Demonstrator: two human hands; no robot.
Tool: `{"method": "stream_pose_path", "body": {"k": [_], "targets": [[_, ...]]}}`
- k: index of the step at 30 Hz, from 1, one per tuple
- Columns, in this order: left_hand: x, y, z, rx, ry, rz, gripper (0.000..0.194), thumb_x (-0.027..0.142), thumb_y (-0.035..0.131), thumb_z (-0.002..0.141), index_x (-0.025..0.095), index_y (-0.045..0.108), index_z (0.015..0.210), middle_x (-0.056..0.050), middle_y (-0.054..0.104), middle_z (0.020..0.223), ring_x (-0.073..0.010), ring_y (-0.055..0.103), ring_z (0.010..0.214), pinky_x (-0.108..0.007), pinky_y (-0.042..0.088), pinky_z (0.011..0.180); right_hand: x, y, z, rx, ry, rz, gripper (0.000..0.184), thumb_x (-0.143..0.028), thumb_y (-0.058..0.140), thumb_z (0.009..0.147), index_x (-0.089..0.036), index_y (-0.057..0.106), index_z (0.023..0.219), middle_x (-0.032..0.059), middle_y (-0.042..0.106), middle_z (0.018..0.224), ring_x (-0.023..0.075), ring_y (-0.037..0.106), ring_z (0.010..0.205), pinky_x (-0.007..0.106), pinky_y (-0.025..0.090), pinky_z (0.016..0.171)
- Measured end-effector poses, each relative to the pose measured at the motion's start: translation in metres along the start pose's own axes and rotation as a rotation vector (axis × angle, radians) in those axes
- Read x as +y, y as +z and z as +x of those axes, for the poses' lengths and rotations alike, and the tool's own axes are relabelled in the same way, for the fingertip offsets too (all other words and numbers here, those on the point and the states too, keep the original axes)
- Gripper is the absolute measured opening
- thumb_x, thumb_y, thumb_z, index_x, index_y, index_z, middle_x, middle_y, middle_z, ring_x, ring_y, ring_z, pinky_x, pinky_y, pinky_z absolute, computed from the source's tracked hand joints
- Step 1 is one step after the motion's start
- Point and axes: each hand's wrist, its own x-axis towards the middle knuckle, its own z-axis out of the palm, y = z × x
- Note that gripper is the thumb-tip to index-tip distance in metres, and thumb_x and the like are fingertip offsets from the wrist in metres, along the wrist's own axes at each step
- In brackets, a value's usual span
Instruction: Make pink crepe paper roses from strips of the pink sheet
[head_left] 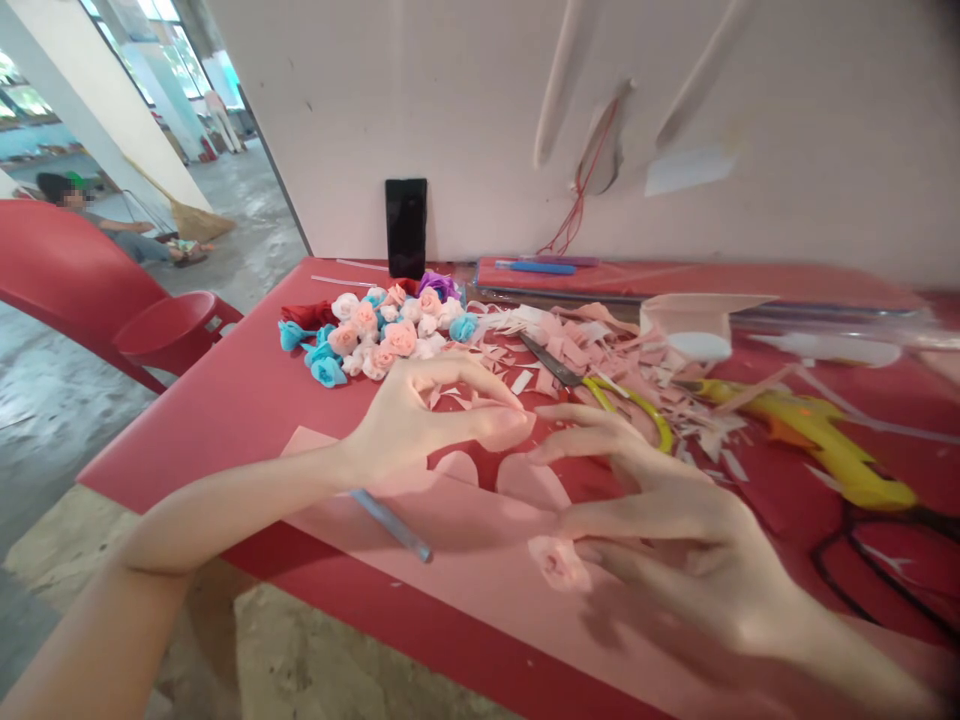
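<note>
The left grip (420,410) pinches a pink petal (528,430) at its fingertips; the right grip (675,530) holds a pink rose (559,565) by its lower fingers, above a pink sheet (472,545) on the red desk (210,370), near scissors (553,362).

Left of glue gun (844,450), pen (394,527) was partly hidden under left hand (401,425); beside glue gun, black cord (941,519) ran out of view.

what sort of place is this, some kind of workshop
It looks like a craft workspace, perhaps a small workshop: a pile of small artificial roses on a red table, a yellow glue gun, and scissors among pink scraps.
</note>
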Motion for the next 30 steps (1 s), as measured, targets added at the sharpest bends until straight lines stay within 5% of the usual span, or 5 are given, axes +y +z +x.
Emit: {"method": "stream_pose_path", "body": {"k": [5, 10, 17, 23, 30], "targets": [[0.003, 0.005, -0.002, -0.079, -0.122, -0.025, 0.003, 0.021, 0.068, 0.073, 0.019, 0.068, 0.071, 0.002, 0.067, 0.072, -0.0089, 0.057, 0.068, -0.021, 0.045, 0.064, -0.007, 0.004, -0.003, -0.136, 0.073, 0.101, 0.019, -0.013, 0.062, 0.078, -0.026, 0.072, 0.087, 0.0027, 0.053, 0.13, 0.0204, 0.053, 0.117, 0.03, 0.046, 0.094], [0.004, 0.0, 0.001, -0.165, -0.179, 0.081, 0.015, 0.027, 0.057, 0.08, 0.018, 0.068, 0.078, 0.0, 0.07, 0.078, -0.0106, 0.06, 0.071, -0.021, 0.046, 0.063, -0.01, 0.005, -0.003, -0.124, 0.185, 0.233, 0.023, -0.019, 0.06, 0.082, -0.033, 0.071, 0.097, 0.0019, 0.06, 0.123, 0.0194, 0.059, 0.109, 0.028, 0.05, 0.088], [0.003, -0.004, 0.006, -0.224, -0.045, 0.232, 0.01, 0.015, 0.063, 0.075, 0.016, 0.07, 0.068, 0.001, 0.069, 0.064, -0.0066, 0.052, 0.054, -0.019, 0.041, 0.053, -0.01, 0.006, -0.004, -0.115, 0.242, 0.303, 0.023, -0.019, 0.058, 0.084, -0.034, 0.071, 0.095, 0.0015, 0.061, 0.121, 0.0207, 0.058, 0.111, 0.032, 0.049, 0.09], [0.002, -0.007, 0.007, -0.159, 0.083, 0.299, 0.01, 0.013, 0.063, 0.077, 0.016, 0.07, 0.071, 0.0, 0.071, 0.069, -0.0079, 0.056, 0.059, -0.019, 0.043, 0.053, -0.008, 0.005, 0.001, -0.031, 0.272, 0.197, 0.015, -0.022, 0.064, 0.079, -0.034, 0.073, 0.084, 0.001, 0.059, 0.098, 0.014, 0.06, 0.092, 0.024, 0.051, 0.078], [0.0, -0.002, 0.001, -0.194, 0.274, 0.353, 0.006, 0.01, 0.066, 0.075, 0.013, 0.07, 0.072, 0.0, 0.065, 0.061, -0.0073, 0.05, 0.055, -0.02, 0.043, 0.054, -0.016, 0.015, 0.0, -0.242, 0.52, 0.279, 0.019, -0.028, 0.059, 0.082, -0.024, 0.074, 0.071, 0.0047, 0.056, 0.093, 0.0142, 0.06, 0.08, 0.024, 0.053, 0.066]]}}
